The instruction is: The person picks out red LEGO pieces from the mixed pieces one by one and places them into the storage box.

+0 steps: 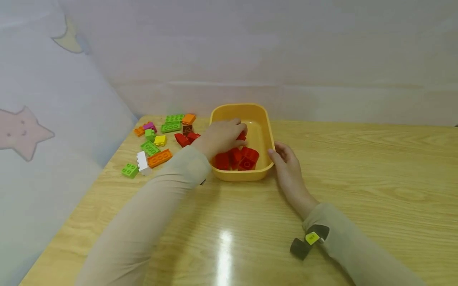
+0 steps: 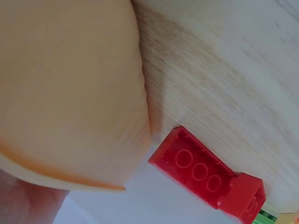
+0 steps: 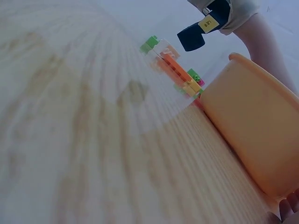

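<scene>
My left hand (image 1: 225,137) reaches over the near left side of a yellow plastic bin (image 1: 264,133) and pinches a red toy building brick (image 1: 241,136) inside it. Below that hand, several red bricks (image 1: 248,159) lie in the near part of the bin. My right hand (image 1: 290,172) holds the bin's right side, its thumb at the rim and its fingers bent against the outer wall. In the right wrist view, fingertips (image 3: 286,210) show at the bin's lower corner. Left of the bin, two red bricks (image 2: 196,170) lie on the table, partly covered by my left wrist in the head view.
Loose bricks lie at the table's left: a white brick (image 1: 142,163), an orange brick (image 1: 160,158), a yellow brick (image 1: 160,140), a brown brick (image 1: 187,129) and several green bricks (image 1: 171,126). A pale wall (image 1: 322,71) stands behind the wooden table (image 1: 375,171).
</scene>
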### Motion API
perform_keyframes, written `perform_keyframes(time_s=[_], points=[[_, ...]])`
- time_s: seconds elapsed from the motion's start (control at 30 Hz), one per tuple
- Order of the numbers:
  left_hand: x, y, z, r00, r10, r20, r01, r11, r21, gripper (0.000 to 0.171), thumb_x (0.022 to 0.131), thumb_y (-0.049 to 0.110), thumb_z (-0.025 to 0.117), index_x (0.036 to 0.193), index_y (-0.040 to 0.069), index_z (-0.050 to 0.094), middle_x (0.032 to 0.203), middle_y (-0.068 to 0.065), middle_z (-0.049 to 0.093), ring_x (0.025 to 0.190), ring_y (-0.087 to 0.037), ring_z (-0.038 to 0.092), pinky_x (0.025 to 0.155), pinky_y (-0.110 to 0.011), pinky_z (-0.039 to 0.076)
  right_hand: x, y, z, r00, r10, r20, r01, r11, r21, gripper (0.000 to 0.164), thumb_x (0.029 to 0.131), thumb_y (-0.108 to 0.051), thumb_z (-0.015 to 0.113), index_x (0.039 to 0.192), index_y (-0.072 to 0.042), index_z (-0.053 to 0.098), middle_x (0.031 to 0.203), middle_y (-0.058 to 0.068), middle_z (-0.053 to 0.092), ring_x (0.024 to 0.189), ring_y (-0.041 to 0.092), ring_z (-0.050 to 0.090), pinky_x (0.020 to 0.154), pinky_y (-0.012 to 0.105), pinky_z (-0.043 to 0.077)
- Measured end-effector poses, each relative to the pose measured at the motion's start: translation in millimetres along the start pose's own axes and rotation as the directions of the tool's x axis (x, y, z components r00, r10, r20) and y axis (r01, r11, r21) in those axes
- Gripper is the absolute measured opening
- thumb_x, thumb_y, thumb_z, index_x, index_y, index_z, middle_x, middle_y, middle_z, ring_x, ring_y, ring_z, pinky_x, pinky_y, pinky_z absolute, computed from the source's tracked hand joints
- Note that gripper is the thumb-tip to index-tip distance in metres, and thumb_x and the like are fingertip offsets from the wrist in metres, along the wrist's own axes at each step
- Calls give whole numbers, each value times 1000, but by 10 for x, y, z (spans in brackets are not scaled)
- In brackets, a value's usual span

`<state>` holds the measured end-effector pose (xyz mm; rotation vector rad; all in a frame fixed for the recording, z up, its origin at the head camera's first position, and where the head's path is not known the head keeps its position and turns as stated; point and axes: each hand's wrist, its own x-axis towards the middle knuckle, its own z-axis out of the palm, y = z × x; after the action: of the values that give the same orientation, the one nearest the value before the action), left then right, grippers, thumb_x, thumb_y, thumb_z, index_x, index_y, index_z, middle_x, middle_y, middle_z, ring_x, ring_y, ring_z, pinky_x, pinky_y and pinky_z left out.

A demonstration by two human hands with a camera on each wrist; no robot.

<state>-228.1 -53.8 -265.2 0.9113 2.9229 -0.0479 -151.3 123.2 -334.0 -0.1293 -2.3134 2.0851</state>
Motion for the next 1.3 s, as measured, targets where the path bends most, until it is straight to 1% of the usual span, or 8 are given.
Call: perform_keyframes(time_s=[0.23,0.4,0.53,0.63,0.73,0.97,1.13,1.3], points=[[10,-19,58,1000,-9,21,8,999,51,34,93,42,51,115,19,61,108,-3,58,97,-22,56,91,-42,50,-15,6,2,1000,-2,7,2,1000,8,50,96,-29,48,138,-2,41,141,15,48,122,21,48,109,42,40],[8,-66,57,1000,-3,10,3,1000,25,31,95,41,48,111,19,63,107,-2,60,96,-20,56,92,-40,50,-23,-7,-2,1000,-2,12,1,1000,4,51,96,-30,48,139,-3,40,143,15,47,124,21,47,110,43,40],[-5,-143,33,998,14,-58,-14,1000,-7,27,96,35,49,109,18,65,107,-1,63,96,-18,58,93,-38,51,-34,-22,-3,1000,-2,17,2,1000,3,52,96,-31,48,139,-2,39,144,15,45,125,22,46,110,43,39],[-29,-201,-16,994,15,-106,-15,1000,0,27,95,32,50,111,18,65,111,-1,66,99,-18,60,95,-39,51,-36,-25,-1,1000,-5,17,5,1000,-5,52,96,-31,48,139,-3,40,144,15,46,125,22,46,110,43,39],[-76,-258,-74,992,6,-125,-9,1000,-18,28,95,32,50,113,18,65,112,0,68,99,-18,60,94,-39,51,-33,-24,4,1000,-9,14,9,1000,-15,51,96,-31,48,138,-3,41,143,15,47,124,22,47,110,43,40],[-210,-462,-161,977,-14,-211,-1,997,-74,26,95,30,51,109,15,68,109,-2,71,97,-19,61,91,-40,53,-37,-30,15,1000,-5,15,6,1000,-29,51,96,-32,48,138,-4,41,143,15,47,124,21,47,110,43,40],[-305,-606,-197,972,-52,-228,31,995,-95,26,96,27,51,109,12,68,108,-6,71,97,-21,62,91,-42,53,-41,-32,12,1000,-3,14,4,999,-34,51,96,-32,48,138,-4,41,143,15,47,124,21,46,110,43,40],[-380,-737,-192,974,-63,-216,42,994,-98,24,94,22,53,107,9,68,107,-9,71,97,-23,61,92,-44,53,-39,-29,11,1000,1,16,-1,1000,-25,51,96,-32,48,138,-4,41,142,15,47,123,22,47,109,43,40]])
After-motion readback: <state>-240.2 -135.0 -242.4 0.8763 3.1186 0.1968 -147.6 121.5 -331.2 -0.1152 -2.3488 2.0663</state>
